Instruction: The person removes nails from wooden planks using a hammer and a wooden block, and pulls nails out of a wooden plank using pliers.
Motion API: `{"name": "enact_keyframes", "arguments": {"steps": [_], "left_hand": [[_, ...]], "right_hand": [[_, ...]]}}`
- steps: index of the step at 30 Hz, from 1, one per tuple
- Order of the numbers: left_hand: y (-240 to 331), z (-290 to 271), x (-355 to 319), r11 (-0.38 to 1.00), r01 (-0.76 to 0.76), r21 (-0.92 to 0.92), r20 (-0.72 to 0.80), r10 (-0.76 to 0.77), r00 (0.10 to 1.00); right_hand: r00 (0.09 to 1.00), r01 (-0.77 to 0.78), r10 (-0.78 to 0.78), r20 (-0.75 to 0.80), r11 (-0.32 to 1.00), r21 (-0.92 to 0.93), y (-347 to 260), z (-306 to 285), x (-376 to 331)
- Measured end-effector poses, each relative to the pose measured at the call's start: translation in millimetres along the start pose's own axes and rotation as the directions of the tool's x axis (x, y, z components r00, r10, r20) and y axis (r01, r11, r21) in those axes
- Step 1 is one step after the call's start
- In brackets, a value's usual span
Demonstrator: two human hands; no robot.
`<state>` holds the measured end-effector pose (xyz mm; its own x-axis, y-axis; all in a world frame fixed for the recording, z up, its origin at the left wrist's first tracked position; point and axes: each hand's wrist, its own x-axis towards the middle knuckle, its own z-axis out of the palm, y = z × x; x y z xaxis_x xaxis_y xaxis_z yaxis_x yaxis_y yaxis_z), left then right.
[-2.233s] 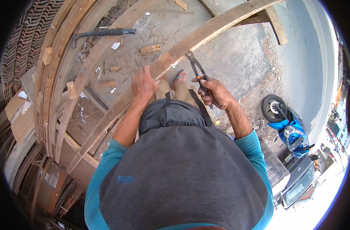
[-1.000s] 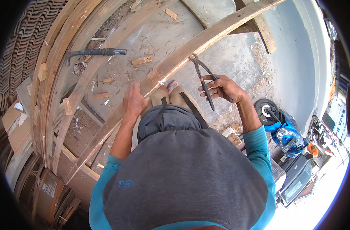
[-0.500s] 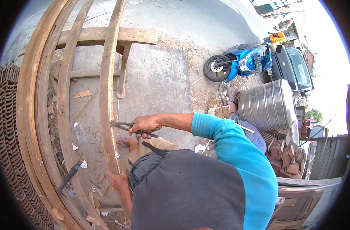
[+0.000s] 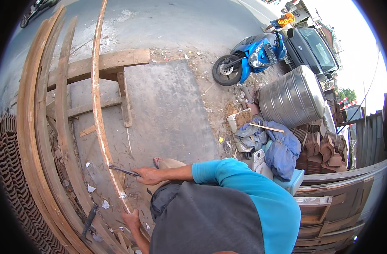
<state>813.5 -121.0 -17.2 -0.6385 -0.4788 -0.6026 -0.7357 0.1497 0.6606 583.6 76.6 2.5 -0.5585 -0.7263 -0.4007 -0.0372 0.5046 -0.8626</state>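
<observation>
My left hand (image 4: 131, 219) is wrapped round the near end of a long wooden batten (image 4: 98, 122), whose narrow, white-flecked edge faces up. In my right hand (image 4: 149, 176) is a pair of pincers (image 4: 124, 170) with dark handles. Their jaws meet the batten a little beyond my left hand; whether a nail sits between them is too small to tell. Left of the batten, a dark-handled hammer (image 4: 89, 221) lies on another plank (image 4: 64, 101). The far part of the batten passes over a thick wooden crosspiece (image 4: 117, 60) of a trestle.
More long planks (image 4: 29, 127) run along the left, beside stacked roof tiles (image 4: 9, 165). To the right are a blue motorbike (image 4: 257, 57), a metal tank (image 4: 291, 97), blue-grey bundled sheeting (image 4: 282, 148) and more tiles (image 4: 318, 146). Wood scraps and paper bits litter the ground.
The batten has turned from its broad face to its narrow edge, with both hands still on their holds. My view has shifted, and a motorbike now shows at the far left.
</observation>
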Motion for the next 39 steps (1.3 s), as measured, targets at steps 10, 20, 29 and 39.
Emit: {"name": "enact_keyframes", "arguments": {"steps": [10,20,29,39], "left_hand": [[26,11,-22,0.965,0.154,0.213,-0.181,-0.116,0.977],[38,21,-26,0.958,0.151,0.244,-0.229,-0.094,0.969],[38,20,-23,0.96,0.095,0.262,-0.254,-0.027,0.967],[34,37,-24,0.961,0.144,0.235,-0.259,-0.081,0.963]], "right_hand": [[0.95,-0.179,0.14,0.281,0.977,0.118,-32,-71,-12],[0.858,-0.377,0.313,0.407,0.922,0.086,-41,-88,-14],[0.784,-0.524,0.406,0.469,0.838,0.151,-66,-106,11],[0.738,-0.405,0.438,0.512,0.896,-0.183,-63,-121,39]]}}
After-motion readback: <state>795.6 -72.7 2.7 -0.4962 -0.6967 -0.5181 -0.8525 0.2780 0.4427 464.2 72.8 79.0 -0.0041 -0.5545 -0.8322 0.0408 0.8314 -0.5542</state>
